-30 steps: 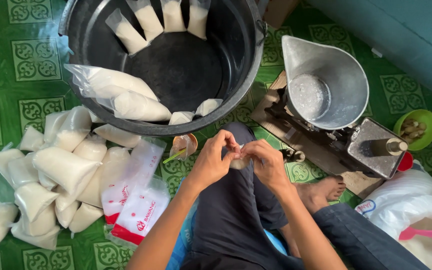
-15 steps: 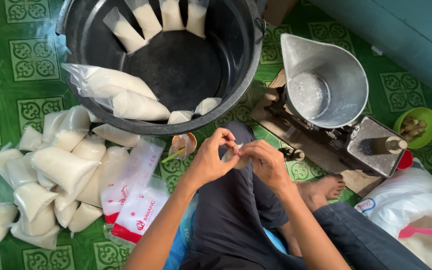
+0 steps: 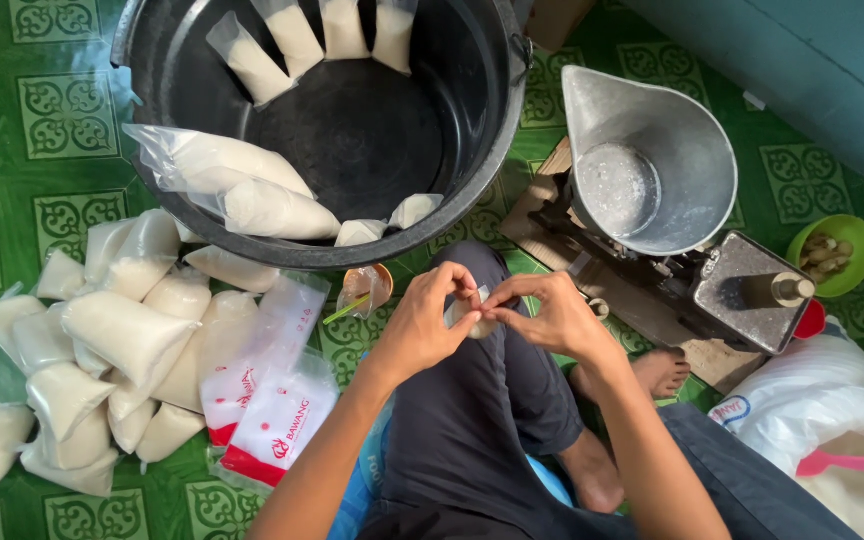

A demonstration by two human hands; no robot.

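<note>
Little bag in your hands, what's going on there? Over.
Left hand and right hand both pinch the small clear bag above the knee. Black tub just ahead, filled bags piled left. Nothing blocking.

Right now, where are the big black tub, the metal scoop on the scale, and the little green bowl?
black tub (image 3: 352,140), head view, on its bare dark floor.
metal scoop (image 3: 672,140), head view, on its inner wall.
green bowl (image 3: 804,245), head view, on its left rim.
</note>
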